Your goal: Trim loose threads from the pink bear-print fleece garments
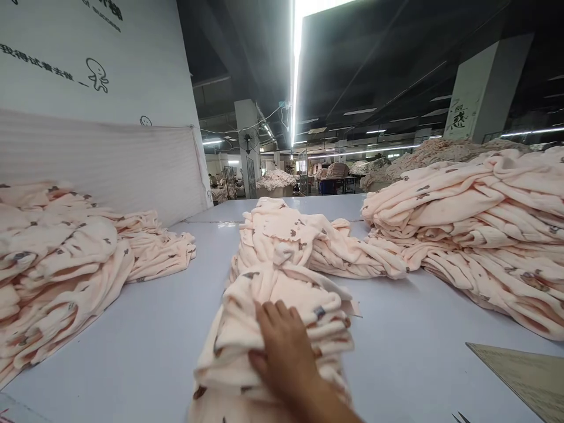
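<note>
My right hand (286, 346) reaches in from the bottom edge, palm down on a stack of pale pink plush fabric (247, 317) printed with small dark figures. Its fingers lie on the upper folds, with the thumb apart on the left side. The hand is open, touching the cloth without a visible grip. Just beyond, more of the same fabric (282, 226) is bunched up, and a strip of it trails to the right. My left hand is out of view.
Pink fabric heaps stand on the left (66, 264) and right (476, 217) of the pale table (145, 341). A beige board (524, 376) and dark pointed metal tips (461, 418) lie lower right. A cloth-covered wall (110, 161) rises at left.
</note>
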A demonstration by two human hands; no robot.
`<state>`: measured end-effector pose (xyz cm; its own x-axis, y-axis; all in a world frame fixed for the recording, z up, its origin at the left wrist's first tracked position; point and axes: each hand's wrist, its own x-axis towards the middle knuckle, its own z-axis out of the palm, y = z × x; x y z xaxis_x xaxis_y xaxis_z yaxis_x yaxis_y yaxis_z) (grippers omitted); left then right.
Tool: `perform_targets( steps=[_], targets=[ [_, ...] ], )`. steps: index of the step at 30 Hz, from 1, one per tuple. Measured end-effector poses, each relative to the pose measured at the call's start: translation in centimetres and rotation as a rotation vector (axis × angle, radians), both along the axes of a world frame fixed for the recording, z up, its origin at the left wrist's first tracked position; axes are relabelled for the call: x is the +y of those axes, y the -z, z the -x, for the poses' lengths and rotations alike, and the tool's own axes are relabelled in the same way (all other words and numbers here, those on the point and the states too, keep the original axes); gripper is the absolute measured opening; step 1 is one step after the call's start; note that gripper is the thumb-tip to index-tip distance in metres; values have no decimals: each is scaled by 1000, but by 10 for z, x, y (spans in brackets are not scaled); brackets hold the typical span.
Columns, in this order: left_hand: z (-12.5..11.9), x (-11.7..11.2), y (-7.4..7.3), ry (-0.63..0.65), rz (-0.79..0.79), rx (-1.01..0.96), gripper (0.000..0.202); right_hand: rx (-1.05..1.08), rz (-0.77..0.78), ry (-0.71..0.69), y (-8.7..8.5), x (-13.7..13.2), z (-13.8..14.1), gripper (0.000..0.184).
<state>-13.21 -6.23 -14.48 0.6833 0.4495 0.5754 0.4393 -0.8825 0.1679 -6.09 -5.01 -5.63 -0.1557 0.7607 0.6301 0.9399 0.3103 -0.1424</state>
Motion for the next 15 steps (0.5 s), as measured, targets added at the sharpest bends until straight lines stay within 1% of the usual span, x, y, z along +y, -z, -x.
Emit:
perform_targets(
  steps=[1,2,3,4,5,7,8,9,10,11,12,13,15],
  targets=[
    [0,6,-16,4,26,-16,53,0,-37,4,10,-9,15,58],
    [6,9,-34,21,54,-18,54,9,-81,16,21,-16,29,66],
    [18,10,-55,23,158,-72,51,24,-111,39,30,-22,40,68],
    [35,7,-77,117,287,-28,48,41,-140,59,39,-26,50,67],
    [54,3,-101,209,407,49,42,62,-163,83,46,-29,57,61],
    [86,-7,-149,225,451,74,32,104,-190,111,56,-30,67,47],
    [93,-10,-169,240,478,93,28,125,-196,113,59,-30,69,42],
    [92,-9,-186,250,487,117,25,147,-198,109,61,-30,71,39],
    [82,-4,-198,264,495,171,22,168,-197,99,62,-31,71,38],
    [64,4,-205,276,478,261,21,187,-196,84,64,-33,71,38],
    [42,15,-207,273,383,367,22,203,-195,65,65,-36,71,39],
    [18,28,-205,241,293,516,25,220,-194,48,67,-40,69,40],
    [-27,52,-192,206,268,619,36,261,-184,13,71,-51,60,38]
  ],
)
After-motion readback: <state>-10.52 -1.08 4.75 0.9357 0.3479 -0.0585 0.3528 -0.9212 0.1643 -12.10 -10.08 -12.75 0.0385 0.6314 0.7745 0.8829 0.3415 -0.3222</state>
